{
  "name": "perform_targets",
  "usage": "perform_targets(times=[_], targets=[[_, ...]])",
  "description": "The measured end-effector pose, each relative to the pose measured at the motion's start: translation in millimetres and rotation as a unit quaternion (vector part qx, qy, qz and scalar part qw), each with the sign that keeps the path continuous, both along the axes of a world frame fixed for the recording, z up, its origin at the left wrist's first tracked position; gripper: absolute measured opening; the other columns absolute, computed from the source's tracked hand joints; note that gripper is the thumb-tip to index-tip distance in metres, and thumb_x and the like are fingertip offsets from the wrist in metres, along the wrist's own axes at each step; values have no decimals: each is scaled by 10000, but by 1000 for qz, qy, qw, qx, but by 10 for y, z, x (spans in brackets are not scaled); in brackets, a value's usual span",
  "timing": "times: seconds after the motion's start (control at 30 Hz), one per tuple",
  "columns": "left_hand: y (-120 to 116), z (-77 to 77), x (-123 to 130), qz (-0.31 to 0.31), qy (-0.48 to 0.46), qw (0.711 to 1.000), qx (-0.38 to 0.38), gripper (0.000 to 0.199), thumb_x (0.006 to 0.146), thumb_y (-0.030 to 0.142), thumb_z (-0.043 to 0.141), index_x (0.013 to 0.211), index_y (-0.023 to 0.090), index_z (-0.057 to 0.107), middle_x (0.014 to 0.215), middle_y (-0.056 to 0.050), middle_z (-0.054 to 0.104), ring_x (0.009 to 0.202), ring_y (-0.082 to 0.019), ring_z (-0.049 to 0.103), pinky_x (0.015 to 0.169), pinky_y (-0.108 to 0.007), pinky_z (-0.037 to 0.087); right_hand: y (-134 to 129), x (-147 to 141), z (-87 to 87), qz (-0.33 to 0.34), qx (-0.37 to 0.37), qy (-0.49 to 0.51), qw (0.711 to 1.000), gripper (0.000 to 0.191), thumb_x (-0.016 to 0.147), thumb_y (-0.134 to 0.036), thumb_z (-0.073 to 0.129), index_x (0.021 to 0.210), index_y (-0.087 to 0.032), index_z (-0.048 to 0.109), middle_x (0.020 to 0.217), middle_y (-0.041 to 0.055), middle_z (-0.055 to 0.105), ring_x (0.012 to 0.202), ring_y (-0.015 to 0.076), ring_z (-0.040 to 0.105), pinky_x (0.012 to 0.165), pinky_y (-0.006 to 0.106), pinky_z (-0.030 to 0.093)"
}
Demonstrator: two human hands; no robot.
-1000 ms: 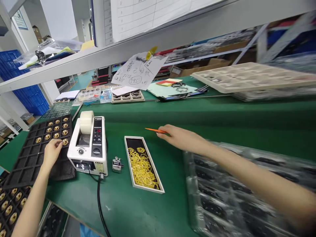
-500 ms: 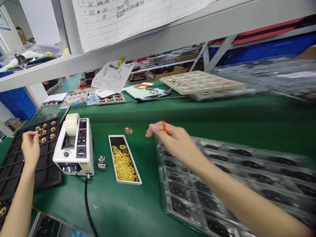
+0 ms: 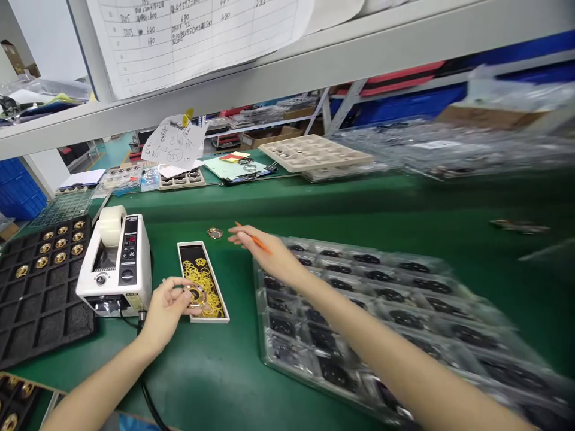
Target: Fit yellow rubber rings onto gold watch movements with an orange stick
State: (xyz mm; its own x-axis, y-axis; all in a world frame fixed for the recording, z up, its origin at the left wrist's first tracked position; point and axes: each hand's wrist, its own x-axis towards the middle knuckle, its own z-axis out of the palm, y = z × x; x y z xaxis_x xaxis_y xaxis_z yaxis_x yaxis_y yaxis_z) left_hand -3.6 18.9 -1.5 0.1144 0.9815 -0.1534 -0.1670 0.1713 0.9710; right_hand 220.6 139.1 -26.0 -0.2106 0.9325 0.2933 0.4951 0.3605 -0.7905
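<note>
My left hand (image 3: pixel 168 305) pinches a gold, round watch case (image 3: pixel 196 296) over the left side of a white-rimmed box (image 3: pixel 216 321). Inside the box lie several yellow rings (image 3: pixel 203 278). My right hand (image 3: pixel 267 248) grips a thin orange stick (image 3: pixel 260 243), raised over the near-left corner of the far end of a clear plastic tray (image 3: pixel 265 353). Dark round parts (image 3: pixel 389 294) sit in that tray's pockets. Another gold watch case (image 3: pixel 214 233) lies on the green table, left of my right fingertips.
A white tape dispenser (image 3: pixel 135 257) stands left of the box, its cable running toward me. Beyond it lies a black compartment tray (image 3: pixel 49 284) with several gold cases. A shelf beam (image 3: pixel 251 78) crosses overhead. A beige tray (image 3: pixel 314 152) rests at the back.
My left hand has come right from the black tray to the box, carrying a watch case. The orange stick now points forward from my right hand. The camera view has turned slightly right.
</note>
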Motion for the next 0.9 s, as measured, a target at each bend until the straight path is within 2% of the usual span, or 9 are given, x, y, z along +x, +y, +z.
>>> perform_targets(times=[0.07, 0.17, 0.23, 0.33, 0.47, 0.6, 0.77, 0.9], targets=[[23, -26, -30, 8, -2, 1000, -2, 531, 628, 562, 773, 908, 164, 561, 721, -14, 692, 690, -214, 726, 690, -303, 561, 335, 1, -61, -6, -13, -34, 999, 478, 932, -578, 381, 1000, -204, 670, 1042, 103, 713, 1055, 284, 635, 923, 385, 467], [10, -49, -56, 9, -1, 1000, -2, 521, 640, 556, 768, 911, 160, 564, 726, -22, 693, 701, -218, 726, 679, -297, 558, 741, -43, -160, -40, -47, -85, 994, 433, 954, -518, 423, 875, -186, 689, 894, 82, 722, 961, 262, 662, 893, 393, 477], [-4, -84, -66, 4, -1, 1000, -5, 520, 639, 557, 769, 908, 161, 567, 716, -19, 687, 696, -218, 725, 664, -291, 557, 936, -73, -230, -68, -67, -112, 989, 386, 962, -478, 464, 903, -158, 670, 885, 55, 699, 880, 211, 662, 855, 393, 500], [-13, -176, -79, 7, -11, 1000, -9, 520, 632, 561, 774, 900, 162, 575, 722, -17, 686, 667, -208, 721, 634, -277, 557, 1131, -96, -318, -91, -80, -138, 983, 289, 950, -397, 542, 1037, -135, 625, 1005, 52, 656, 878, 176, 640, 813, 383, 531], [-5, -309, -91, 18, -25, 999, -8, 505, 643, 557, 769, 905, 163, 597, 730, -18, 688, 639, -192, 715, 621, -268, 560, 1241, -93, -386, -94, -84, -162, 979, 268, 948, -341, 558, 1130, -146, 592, 1096, 72, 625, 923, 185, 629, 805, 384, 543], [1, -365, -98, 28, -32, 999, -16, 514, 625, 560, 782, 901, 164, 604, 719, -6, 673, 625, -182, 709, 620, -265, 564, 1249, -64, -412, -79, -78, -174, 978, 266, 946, -334, 562, 1132, -147, 592, 1104, 72, 622, 933, 189, 627, 810, 387, 543], [-20, -280, -91, 26, -29, 999, -26, 513, 622, 571, 780, 885, 167, 605, 652, 22, 626, 623, -177, 707, 611, -247, 557, 1266, -8, -425, -56, -77, -177, 980, 279, 938, -341, 573, 1129, -139, 595, 1096, 65, 623, 921, 195, 631, 789, 377, 548], [-43, -163, -77, 15, -20, 999, -46, 527, 602, 571, 793, 873, 164, 595, 728, -12, 683, 665, -186, 717, 624, -244, 555, 1353, 18, -414, -47, -87, -190, 977, 272, 939, -343, 571, 1116, -139, 602, 1088, 61, 626, 918, 195, 631, 791, 376, 548]])
